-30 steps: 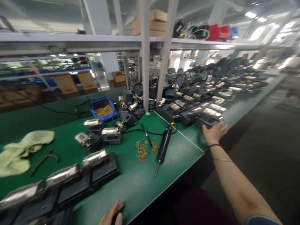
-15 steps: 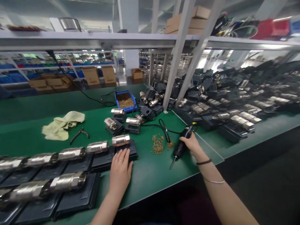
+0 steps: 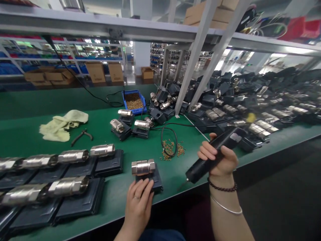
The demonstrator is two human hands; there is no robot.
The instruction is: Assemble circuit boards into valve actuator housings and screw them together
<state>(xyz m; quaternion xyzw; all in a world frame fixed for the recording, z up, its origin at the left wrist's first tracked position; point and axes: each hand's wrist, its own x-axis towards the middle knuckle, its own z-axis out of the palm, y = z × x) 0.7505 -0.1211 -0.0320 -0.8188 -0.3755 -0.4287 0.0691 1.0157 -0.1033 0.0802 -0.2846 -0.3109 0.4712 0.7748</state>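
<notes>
My right hand [image 3: 220, 159] is wrapped round a black electric screwdriver [image 3: 213, 155], raised over the bench's front edge with its blurred bit slanting down to the left. A silvery metal valve [image 3: 143, 167] sits on a flat black housing [image 3: 157, 180] near that edge. My left hand [image 3: 139, 197] holds this housing at its near side, fingers over the top; the thumb is hidden. Between the hands and farther back, small brass screws [image 3: 168, 147] lie loose on the green mat, the screwdriver's cable [image 3: 176, 142] looping over them.
Rows of similar valve units [image 3: 72, 187] stand at left. Behind lie cutting pliers [image 3: 82, 135], a yellowish cloth [image 3: 64, 125] and a blue bin [image 3: 135, 108] of screws. Many more units [image 3: 233, 107] are heaped at right, past the metal shelf posts [image 3: 192, 63].
The housing with its valve has slid away from the row, right and towards me, under my left hand. My right hand has lifted the screwdriver off the mat and turned it.
</notes>
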